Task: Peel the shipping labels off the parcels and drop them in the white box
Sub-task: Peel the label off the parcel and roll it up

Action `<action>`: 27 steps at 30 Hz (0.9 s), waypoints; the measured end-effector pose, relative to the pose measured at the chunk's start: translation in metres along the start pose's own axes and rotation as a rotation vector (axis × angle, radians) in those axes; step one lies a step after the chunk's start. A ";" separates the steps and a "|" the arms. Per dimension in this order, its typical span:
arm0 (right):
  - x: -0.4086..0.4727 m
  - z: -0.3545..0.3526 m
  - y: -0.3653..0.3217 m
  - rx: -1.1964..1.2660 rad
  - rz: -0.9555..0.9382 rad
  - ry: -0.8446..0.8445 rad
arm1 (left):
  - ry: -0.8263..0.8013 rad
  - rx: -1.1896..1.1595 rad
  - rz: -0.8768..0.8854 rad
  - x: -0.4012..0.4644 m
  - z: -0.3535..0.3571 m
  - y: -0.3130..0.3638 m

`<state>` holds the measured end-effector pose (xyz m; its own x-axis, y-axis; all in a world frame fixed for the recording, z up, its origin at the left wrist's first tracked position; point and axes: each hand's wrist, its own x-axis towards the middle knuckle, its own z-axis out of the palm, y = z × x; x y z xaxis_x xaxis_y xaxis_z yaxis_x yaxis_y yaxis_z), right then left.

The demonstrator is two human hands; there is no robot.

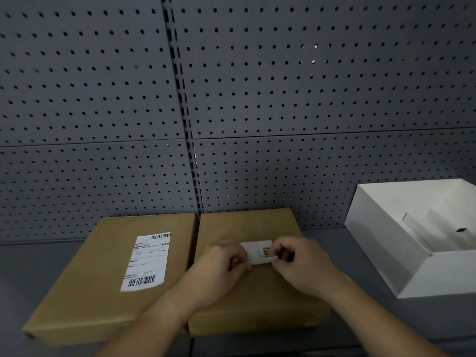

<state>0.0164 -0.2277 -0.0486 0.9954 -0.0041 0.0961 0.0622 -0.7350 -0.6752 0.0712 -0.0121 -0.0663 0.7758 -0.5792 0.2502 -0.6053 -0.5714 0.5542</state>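
Grey pegboard wall, matte desk, two flat kraft cardboard parcels, left hand and right hand both in a pinch grip on a papery white label, open white box nearby

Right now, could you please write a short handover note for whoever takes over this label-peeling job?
Left hand and right hand both pinch the small label over the right parcel.
The left parcel has its big label stuck flat, untouched.
The white box stands open at right; paper pieces lie inside.
Left to do: drop this label in the box, then peel the big one.
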 end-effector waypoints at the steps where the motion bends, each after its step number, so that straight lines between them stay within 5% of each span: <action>1: 0.001 0.000 -0.001 0.001 -0.008 -0.022 | 0.006 -0.002 0.002 0.000 0.000 0.000; 27: 0.019 0.008 0.002 -0.070 -0.122 -0.056 | 0.000 -0.040 -0.011 -0.001 -0.014 -0.008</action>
<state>0.0358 -0.2238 -0.0543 0.9835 0.1245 0.1316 0.1793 -0.7733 -0.6081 0.0779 0.0013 -0.0602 0.7821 -0.5735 0.2439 -0.5894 -0.5536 0.5883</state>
